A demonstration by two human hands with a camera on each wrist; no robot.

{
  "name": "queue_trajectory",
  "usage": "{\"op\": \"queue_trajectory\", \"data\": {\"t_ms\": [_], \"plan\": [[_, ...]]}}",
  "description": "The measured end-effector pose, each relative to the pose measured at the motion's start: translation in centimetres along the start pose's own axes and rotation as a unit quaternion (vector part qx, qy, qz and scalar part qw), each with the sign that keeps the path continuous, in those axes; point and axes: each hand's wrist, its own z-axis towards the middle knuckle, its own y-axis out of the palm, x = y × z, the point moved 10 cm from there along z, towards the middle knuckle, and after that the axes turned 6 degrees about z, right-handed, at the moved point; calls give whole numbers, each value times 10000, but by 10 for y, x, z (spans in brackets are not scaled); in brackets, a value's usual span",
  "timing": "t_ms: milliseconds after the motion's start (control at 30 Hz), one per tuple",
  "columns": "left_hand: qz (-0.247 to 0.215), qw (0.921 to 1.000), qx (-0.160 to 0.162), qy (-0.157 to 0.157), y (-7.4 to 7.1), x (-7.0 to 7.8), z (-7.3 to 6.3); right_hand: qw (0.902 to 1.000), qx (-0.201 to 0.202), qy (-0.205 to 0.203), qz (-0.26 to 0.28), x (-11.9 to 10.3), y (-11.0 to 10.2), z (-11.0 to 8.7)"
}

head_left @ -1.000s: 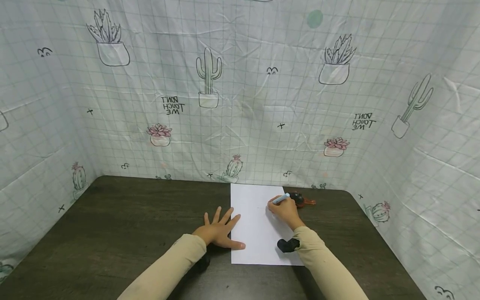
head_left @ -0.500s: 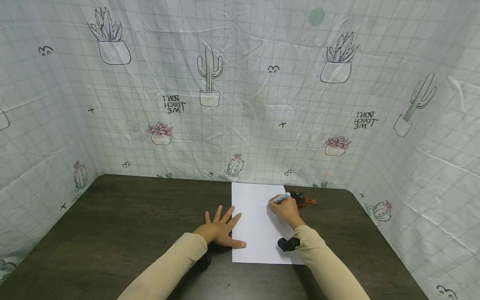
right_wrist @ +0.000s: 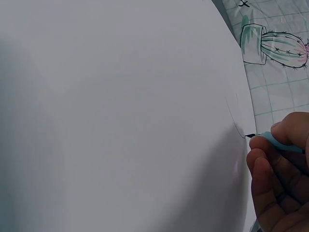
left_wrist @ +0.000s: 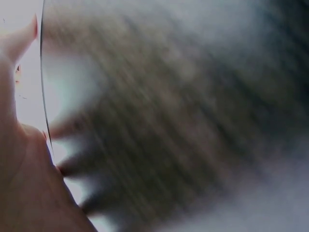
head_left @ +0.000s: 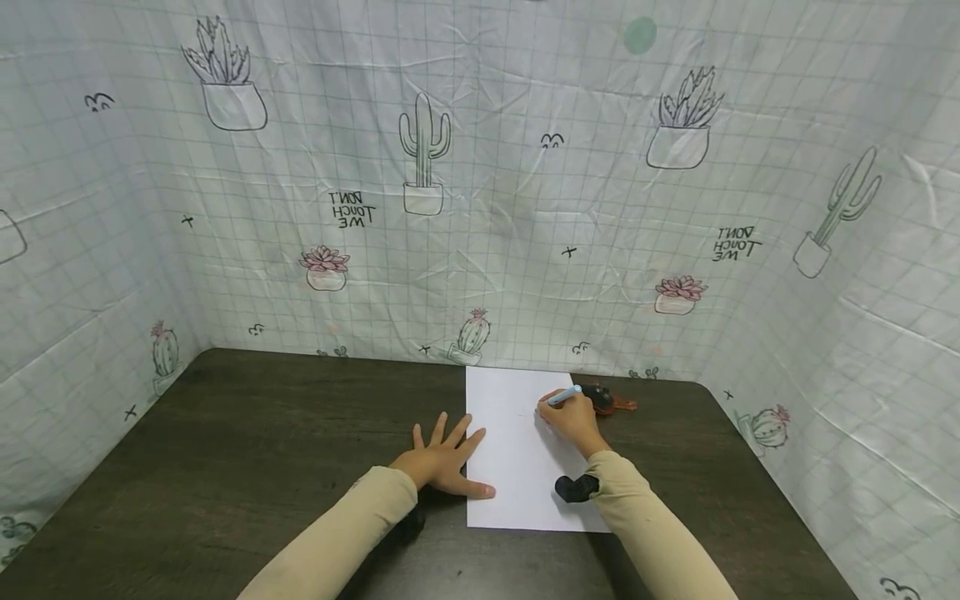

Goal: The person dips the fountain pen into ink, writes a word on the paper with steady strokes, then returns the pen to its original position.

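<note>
A white sheet of paper lies on the dark table. My left hand rests flat with fingers spread over the paper's left edge, its thumb on the sheet. On the paper's upper right, my right hand pinches a light blue pen. The right wrist view shows the pen's dark pointed tip at the paper, at the end of a thin curved pen line. Most of the left wrist view is a blurred dark surface, with the left palm at its left edge.
Just beyond the right hand lies a black and orange object, partly hidden. A black wrist camera hangs under the right sleeve. The dark wooden table meets a cloth backdrop printed with cacti.
The head view shifts slightly. Both hands stay nearly in place, the left still on the paper and the right still holding the pen at the same area.
</note>
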Motion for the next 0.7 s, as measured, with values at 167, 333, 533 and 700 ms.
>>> {"op": "queue_trajectory", "data": {"t_ms": [167,333,533,700], "plan": [[-3,10000,-67,-8,-5,5,-8,9999,108,-32,-18,1,1,1],[78,9999,-81,-79,-15,14,-24,9999,148,22,16,2,2,2],[152,9998,-34,-160,-22,19,-32,9997,168,62,146,2,5,5],[58,9999,51,-111,-12,10,-17,9994,192,82,266,0,7,6]]}}
